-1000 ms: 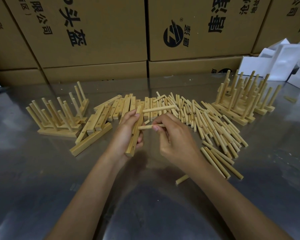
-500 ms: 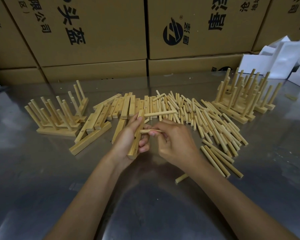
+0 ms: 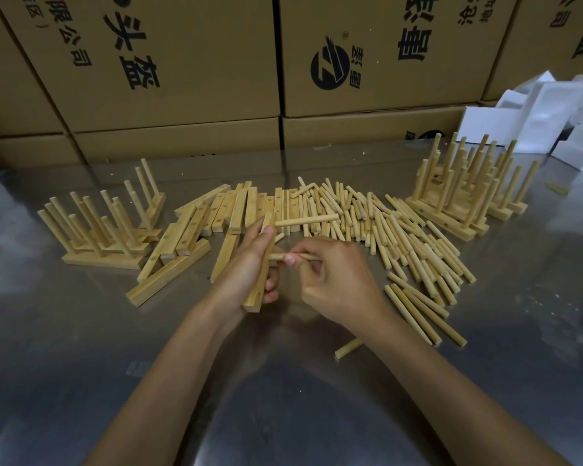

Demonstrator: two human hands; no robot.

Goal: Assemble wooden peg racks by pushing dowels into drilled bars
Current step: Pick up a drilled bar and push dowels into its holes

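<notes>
My left hand (image 3: pixel 246 264) grips a drilled wooden bar (image 3: pixel 257 290) held on end above the metal table. One dowel (image 3: pixel 305 220) sticks out to the right from the bar's upper end. My right hand (image 3: pixel 334 280) pinches a second dowel (image 3: pixel 298 256) whose left tip sits against the bar's middle. A heap of loose dowels (image 3: pixel 401 237) lies behind and to the right of my hands. Loose drilled bars (image 3: pixel 249 210) lie behind my left hand.
Finished peg racks stand at the left (image 3: pixel 101 237) and at the right (image 3: pixel 465 196). Cardboard boxes (image 3: pixel 182 62) wall off the back of the table. White foam pieces (image 3: pixel 535 119) sit at the far right. A single dowel (image 3: pixel 349 348) lies by my right forearm.
Both hands have drawn slightly nearer and lower. The dowel in my right hand has moved left, until its tip meets the bar.
</notes>
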